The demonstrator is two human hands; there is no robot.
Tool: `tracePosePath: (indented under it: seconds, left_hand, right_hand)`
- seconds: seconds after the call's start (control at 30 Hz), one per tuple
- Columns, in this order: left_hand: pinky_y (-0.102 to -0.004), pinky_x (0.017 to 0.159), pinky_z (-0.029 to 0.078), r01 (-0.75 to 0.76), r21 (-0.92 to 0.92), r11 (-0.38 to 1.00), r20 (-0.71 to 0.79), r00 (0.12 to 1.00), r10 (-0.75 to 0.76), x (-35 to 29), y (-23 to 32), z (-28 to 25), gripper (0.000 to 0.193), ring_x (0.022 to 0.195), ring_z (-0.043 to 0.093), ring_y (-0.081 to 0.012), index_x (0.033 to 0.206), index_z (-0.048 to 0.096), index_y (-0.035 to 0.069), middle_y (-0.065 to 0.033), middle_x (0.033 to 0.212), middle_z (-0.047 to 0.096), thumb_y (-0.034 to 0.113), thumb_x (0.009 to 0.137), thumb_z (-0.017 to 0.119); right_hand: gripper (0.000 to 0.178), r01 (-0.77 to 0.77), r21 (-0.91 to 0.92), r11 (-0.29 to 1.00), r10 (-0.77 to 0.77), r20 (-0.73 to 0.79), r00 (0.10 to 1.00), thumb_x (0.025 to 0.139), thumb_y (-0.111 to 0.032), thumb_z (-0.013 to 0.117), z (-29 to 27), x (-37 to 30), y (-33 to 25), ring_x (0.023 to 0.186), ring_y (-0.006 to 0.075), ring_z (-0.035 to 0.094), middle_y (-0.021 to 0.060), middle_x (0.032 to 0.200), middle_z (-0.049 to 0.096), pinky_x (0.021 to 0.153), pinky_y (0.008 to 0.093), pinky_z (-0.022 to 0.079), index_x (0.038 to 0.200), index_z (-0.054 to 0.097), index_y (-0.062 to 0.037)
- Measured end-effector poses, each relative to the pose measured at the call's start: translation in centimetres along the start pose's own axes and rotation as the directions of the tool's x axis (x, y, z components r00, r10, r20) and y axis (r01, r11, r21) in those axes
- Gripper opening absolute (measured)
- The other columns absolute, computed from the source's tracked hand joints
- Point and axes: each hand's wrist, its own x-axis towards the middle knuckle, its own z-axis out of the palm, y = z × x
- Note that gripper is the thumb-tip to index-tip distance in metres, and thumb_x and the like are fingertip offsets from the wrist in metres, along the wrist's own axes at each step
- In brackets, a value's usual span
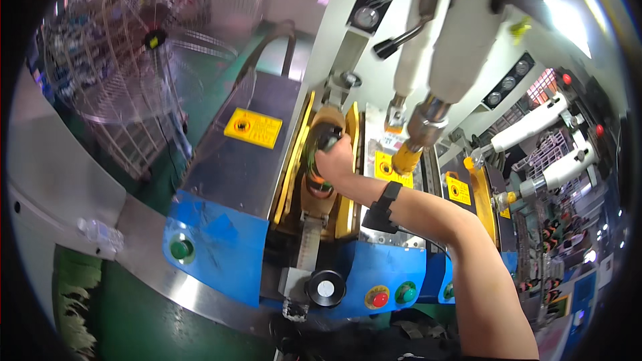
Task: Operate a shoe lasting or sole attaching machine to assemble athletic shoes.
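My right hand reaches in from the lower right, with a black band on its wrist. Its fingers are closed round the dark upper part of a shoe that shows green and orange patches. The shoe lies lengthwise in a press bay, over tan blocks, and the hand covers part of it. Yellow side pads stand along both sides of the bay. I cannot see my left hand anywhere in the view.
White press arms with a yellow-tipped metal end hang just right of my hand. In front are a black knob, a red button and green buttons. A large wire fan stands left; a plastic bottle lies below it.
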Motion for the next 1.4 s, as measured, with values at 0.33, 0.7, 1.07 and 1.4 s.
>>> tracePosePath:
  seconds: [0.33,0.7,1.07,1.4]
  left_hand:
    - [-0.0460,0.102,0.039,-0.388,0.012,0.922,0.173,0.909,0.380,-0.7,0.2,1.1,0.087,0.126,0.042,-0.0414,0.148,0.021,0.001,-0.0245,0.140,0.038,0.028,0.080,0.068]
    - [-0.0503,0.107,0.027,-0.891,0.116,0.439,-0.322,0.385,0.865,12.1,16.7,4.1,0.059,0.129,0.033,-0.0408,0.133,0.031,-0.012,-0.0289,0.137,0.035,0.025,0.090,0.047]
    - [-0.0471,0.104,0.031,-0.872,0.254,0.418,-0.313,0.334,0.889,11.9,16.6,5.1,0.054,0.122,0.038,-0.0358,0.132,0.033,-0.008,-0.0251,0.133,0.036,0.028,0.093,0.046]
    - [-0.0406,0.112,0.028,-0.232,0.155,0.960,0.041,0.973,0.228,-3.6,2.0,0.2,0.104,0.137,0.031,-0.0394,0.146,0.011,-0.006,-0.0272,0.146,0.031,0.019,0.069,0.076]
  right_hand:
    - [0.059,0.026,-0.024,0.999,-0.024,0.086,0.996,0.076,-0.010,0.061,-0.9,-0.8,-1.5,0.108,0.0467,0.051,0.0315,0.120,0.044,0.096,0.0478,0.043,0.123,0.031,0.0099]
    - [0.054,0.657,0.382,0.650,-0.757,0.407,0.512,0.085,-0.025,0.063,-10.3,-18.4,-5.1,0.106,0.0417,0.051,0.0259,0.116,0.051,0.092,0.0470,0.044,0.125,0.043,0.0059]
    - [0.055,0.676,0.363,0.642,-0.745,0.502,0.439,0.089,-0.027,0.061,-9.3,-20.3,-4.2,0.119,0.0362,0.048,0.0211,0.129,0.049,0.099,0.0449,0.040,0.130,0.043,0.0042]
    - [0.084,0.795,-0.215,0.567,-0.542,0.630,0.557,0.081,-0.034,0.070,-26.5,-24.1,12.4,0.140,0.0396,0.027,0.0259,0.149,0.030,0.113,0.0572,0.018,0.141,0.031,0.0080]
